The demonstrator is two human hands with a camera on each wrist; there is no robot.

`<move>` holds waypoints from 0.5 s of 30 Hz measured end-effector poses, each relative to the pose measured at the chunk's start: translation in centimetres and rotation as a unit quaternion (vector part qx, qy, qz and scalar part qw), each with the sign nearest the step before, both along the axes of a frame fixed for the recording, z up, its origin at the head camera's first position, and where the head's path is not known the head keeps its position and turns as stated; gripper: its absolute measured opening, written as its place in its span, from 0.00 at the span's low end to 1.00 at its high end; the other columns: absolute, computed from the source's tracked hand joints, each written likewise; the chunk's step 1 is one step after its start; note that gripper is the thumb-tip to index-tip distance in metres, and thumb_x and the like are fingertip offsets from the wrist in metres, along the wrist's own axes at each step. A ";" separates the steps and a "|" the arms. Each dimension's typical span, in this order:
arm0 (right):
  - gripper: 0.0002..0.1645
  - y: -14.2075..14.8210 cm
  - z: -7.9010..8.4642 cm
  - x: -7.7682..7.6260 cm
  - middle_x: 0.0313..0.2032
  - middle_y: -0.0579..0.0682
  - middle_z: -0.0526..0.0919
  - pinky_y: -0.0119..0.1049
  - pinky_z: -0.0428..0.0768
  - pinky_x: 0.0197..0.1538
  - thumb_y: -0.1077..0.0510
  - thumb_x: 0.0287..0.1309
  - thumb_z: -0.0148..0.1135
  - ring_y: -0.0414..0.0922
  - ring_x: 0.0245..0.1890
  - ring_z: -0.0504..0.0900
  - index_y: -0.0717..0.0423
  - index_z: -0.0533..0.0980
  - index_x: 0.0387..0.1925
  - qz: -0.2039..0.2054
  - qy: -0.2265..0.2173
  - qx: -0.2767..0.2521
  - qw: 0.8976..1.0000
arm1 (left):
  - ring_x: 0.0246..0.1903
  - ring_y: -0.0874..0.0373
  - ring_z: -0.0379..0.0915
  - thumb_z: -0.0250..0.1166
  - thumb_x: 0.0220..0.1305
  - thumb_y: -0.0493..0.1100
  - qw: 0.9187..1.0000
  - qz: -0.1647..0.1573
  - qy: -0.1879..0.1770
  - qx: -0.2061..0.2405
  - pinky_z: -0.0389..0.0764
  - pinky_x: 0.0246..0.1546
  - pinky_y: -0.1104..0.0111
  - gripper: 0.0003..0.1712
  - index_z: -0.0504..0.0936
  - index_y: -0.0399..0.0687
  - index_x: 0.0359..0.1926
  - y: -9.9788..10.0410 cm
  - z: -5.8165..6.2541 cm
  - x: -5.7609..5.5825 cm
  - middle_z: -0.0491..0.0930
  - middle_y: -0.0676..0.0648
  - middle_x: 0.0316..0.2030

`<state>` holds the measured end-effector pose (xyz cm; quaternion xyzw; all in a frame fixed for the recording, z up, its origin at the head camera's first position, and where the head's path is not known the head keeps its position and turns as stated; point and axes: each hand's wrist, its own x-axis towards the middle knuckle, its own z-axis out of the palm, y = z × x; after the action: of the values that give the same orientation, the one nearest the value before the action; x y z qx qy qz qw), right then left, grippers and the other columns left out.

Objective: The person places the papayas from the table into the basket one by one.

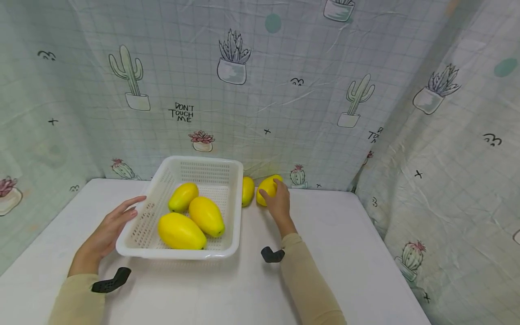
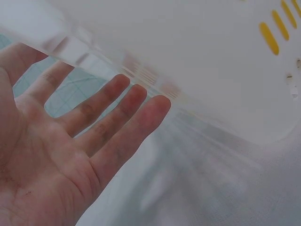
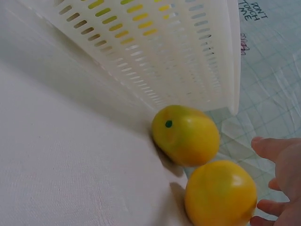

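Observation:
A white perforated plastic basket holds three yellow mangoes, among them a large front mango. At its left side my left hand has its fingers extended, fingertips right at the basket wall in the left wrist view. Two more mangoes sit on the table outside the basket's right side: a nearer mango beside the wall and an outer mango. My right hand is over that outer one, thumb and fingers spread apart around its near side. In the right wrist view the fingertips are right beside its skin.
A white-covered table carries everything. Behind it and along both sides hangs a grid-patterned cloth with cactus drawings. The two loose mangoes lie close to the back cloth, and the basket's rear rim stands near it too.

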<state>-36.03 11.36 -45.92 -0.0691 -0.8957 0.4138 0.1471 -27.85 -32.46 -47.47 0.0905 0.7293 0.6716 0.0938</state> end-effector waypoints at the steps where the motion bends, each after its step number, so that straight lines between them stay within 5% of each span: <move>1: 0.39 0.0 0.0 -0.1 0.63 0.54 0.63 0.47 0.63 0.66 0.43 0.53 0.61 0.52 0.64 0.62 0.52 0.61 0.63 0.000 0.000 0.001 1.000 | 0.48 0.71 0.73 0.43 0.71 0.49 1.000 -0.002 -0.002 0.004 0.80 0.43 0.68 0.28 0.49 0.62 0.70 0.0 0.0 0.0 0.62 0.63 0.59; 15: 0.39 0.0 -0.3 -1.0 0.62 0.55 0.64 0.48 0.64 0.64 0.43 0.52 0.62 0.53 0.62 0.63 0.54 0.63 0.61 0.001 0.006 0.017 1.000 | 0.48 0.68 0.75 0.42 0.71 0.47 1.000 -0.017 -0.004 0.026 0.80 0.43 0.66 0.28 0.49 0.60 0.70 -0.2 0.2 0.0 0.62 0.60 0.59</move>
<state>-36.99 11.32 -46.24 -0.0627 -0.9016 0.3994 0.1534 -27.85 -32.62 -47.28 0.1025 0.7098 0.6889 0.1058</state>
